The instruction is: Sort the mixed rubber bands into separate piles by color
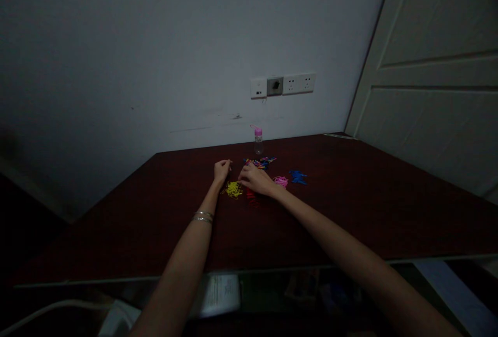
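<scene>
Both my arms reach out over a dark red-brown table point(350, 207). My left hand point(221, 170), with bangles on its wrist, has its fingers curled in a loose pinch; what it holds is too small to name. My right hand point(254, 178) lies knuckles up with fingers bent, beside a mixed pile of coloured rubber bands point(260, 162). A yellow pile of bands point(233, 189) lies just below my left hand. Red bands point(251, 198) lie under my right wrist. A pink pile point(280, 181) and a blue pile point(298, 176) lie to the right.
A small clear bottle with a pink cap point(258, 140) stands at the table's far edge by the white wall. Wall sockets point(282, 85) sit above it. A pale door point(436, 77) is at the right. Papers and a cable point(58, 308) lie below the near edge.
</scene>
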The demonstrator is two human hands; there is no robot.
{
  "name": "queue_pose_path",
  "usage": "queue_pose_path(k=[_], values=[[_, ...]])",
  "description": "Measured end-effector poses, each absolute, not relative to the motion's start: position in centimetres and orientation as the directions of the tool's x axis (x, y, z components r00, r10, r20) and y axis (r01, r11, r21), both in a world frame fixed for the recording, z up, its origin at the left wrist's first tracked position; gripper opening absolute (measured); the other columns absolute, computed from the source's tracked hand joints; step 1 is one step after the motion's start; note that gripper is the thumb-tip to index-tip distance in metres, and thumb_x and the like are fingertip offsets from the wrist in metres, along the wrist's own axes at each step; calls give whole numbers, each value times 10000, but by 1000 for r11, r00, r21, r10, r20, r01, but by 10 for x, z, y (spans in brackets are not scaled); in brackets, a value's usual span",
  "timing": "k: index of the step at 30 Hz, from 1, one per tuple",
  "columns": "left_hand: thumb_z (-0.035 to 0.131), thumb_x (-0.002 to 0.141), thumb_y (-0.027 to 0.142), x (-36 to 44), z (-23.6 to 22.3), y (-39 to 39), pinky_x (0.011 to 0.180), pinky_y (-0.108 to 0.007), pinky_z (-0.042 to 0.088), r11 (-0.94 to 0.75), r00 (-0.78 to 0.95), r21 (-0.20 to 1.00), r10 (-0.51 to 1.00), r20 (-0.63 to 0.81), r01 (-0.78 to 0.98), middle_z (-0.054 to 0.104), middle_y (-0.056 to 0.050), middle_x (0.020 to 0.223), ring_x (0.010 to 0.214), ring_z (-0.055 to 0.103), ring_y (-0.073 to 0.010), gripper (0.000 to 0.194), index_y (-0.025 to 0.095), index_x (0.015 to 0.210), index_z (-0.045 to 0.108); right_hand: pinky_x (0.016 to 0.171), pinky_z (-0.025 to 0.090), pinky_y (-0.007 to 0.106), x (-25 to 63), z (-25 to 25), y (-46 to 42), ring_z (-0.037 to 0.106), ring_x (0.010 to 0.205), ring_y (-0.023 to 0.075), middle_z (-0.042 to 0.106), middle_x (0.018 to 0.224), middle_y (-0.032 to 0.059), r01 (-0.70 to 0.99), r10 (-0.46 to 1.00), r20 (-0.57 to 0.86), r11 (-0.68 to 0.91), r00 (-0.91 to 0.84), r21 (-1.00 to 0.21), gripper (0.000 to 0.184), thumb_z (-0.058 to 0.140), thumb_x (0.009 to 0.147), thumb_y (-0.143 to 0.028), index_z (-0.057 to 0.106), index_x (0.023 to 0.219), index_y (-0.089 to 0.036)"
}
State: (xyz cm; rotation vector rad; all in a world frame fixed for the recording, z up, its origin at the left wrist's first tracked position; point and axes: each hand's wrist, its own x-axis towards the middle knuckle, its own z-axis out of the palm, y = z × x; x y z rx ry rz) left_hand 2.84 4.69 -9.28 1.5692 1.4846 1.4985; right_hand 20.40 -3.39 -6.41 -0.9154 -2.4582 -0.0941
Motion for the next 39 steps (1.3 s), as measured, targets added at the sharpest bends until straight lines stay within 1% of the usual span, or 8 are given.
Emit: queue_pose_path(k=[3,7,13,18,22,29,34,39], values=[[489,726,304,30,-91,45,471,-202,313,-264,-199,890,914,354,373,486,27,449,439,424,-92,259,111,705,661,740,395,289,200,-65,-37,462,897,195,585,933,71,625,584,471,776,-661,-85,140,559,820,-257,675,859,-190],[485,731,312,30,-93,46,481,-205,321,-273,-196,882,909,367,385,491,28,449,440,430,-95,269,114,716,668,747,395,291,200,-66,-36,465,893,193,592,930,70,599,560,452,798,-695,-66,151,558,821,-257,688,864,-192],[487,728,328,27,-95,46,492,-204,320,-281,-168,871,913,372,404,486,27,453,458,438,-97,278,117,683,662,800,385,301,217,-62,-24,495,910,186,600,926,65,614,583,496,780,-644,-120,184,563,822,-312,683,888,-189],[486,729,339,25,-94,44,476,-204,304,-278,-134,874,925,355,399,480,25,451,446,427,-96,291,111,704,664,745,396,280,265,-57,-4,513,863,178,620,902,65,717,697,583,647,-417,-259,227,540,828,-359,683,876,-189],[486,728,338,24,-95,44,465,-202,292,-265,-118,873,933,339,410,471,25,452,443,417,-93,287,113,701,661,782,397,310,318,-59,12,519,854,192,637,884,73,799,750,626,502,-213,-330,250,514,832,-365,692,858,-191],[482,720,335,24,-96,45,467,-199,292,-274,-116,856,927,356,438,481,17,456,456,420,-94,284,120,673,660,796,414,306,379,-85,26,560,902,209,659,963,105,857,840,532,192,109,-479,317,486,824,-394,695,914,-173],[489,711,326,27,-94,42,450,-193,285,-250,-118,869,937,328,428,471,22,446,442,412,-89,276,116,696,667,776,425,277,387,-104,31,604,883,202,679,946,106,809,890,423,118,171,-576,334,492,808,-393,694,936,-159],[531,667,293,27,-90,41,452,-191,294,-227,-86,875,953,289,428,477,29,433,437,412,-85,227,117,686,673,741,433,272,388,-108,33,619,862,208,687,924,101,798,901,386,81,197,-597,330,508,789,-398,696,930,-167]])
